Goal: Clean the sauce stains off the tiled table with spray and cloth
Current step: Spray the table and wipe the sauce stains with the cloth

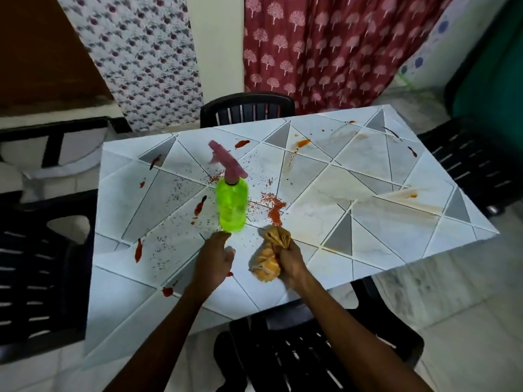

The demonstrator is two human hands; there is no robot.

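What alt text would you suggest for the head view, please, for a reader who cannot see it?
A person's right hand grips a bunched orange cloth over a tiled table spattered with red sauce stains, while the left hand sits open at the base of a green spray bottle. Dark chairs surround the table.

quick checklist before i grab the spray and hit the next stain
1. Spray bottle upright on the table: ok.
2. Left hand free to take it: ok, it holds nothing, fingertips near the bottle's base.
3. Cloth ready: ok, bunched in the right hand.
4. Pink trigger head aimed at a stain: cannot tell, blurred.
5. Table free of sauce: not ok, a red streak lies at left, with more across the top.
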